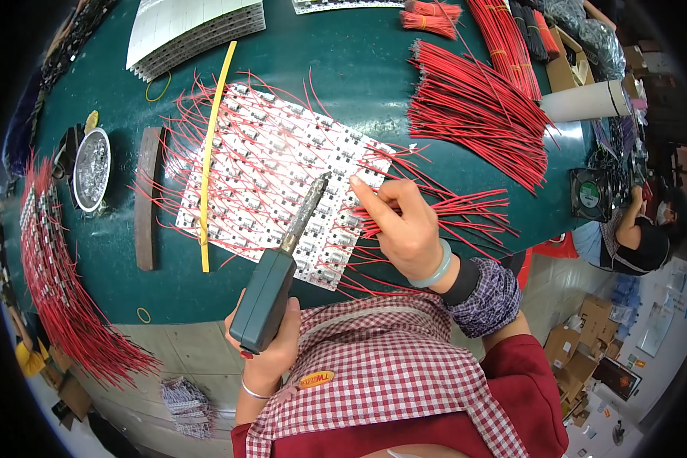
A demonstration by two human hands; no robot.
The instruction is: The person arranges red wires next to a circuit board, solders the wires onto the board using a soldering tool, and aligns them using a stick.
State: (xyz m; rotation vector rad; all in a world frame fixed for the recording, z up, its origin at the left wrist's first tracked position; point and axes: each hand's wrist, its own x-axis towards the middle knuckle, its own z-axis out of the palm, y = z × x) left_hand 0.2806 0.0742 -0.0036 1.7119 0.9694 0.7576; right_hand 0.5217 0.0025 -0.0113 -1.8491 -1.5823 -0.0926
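My left hand [276, 343] is wrapped round the dark green handle of a soldering gun [266, 294]. The gun's long metal tip slants up over a white circuit board panel [282, 145], ending close to its right part. Rows of small dark parts cover the panel, and thin red wires [240, 164] spread from its left side. My right hand [406, 225] is closed beside the panel's right edge, with several red wires [466, 214] running out from under its fingers. Its index finger reaches onto the board near the tip. A yellow strip [208, 160] lies across the wired part.
A brown bar [148, 198] and a metal bowl [92, 169] lie left of the panel. Bundled red wires [473, 114] fill the far right of the green table [343, 69]. Stacked panels [195, 34] stand at the back. A small fan [590, 193] and another person [641, 229] are at right.
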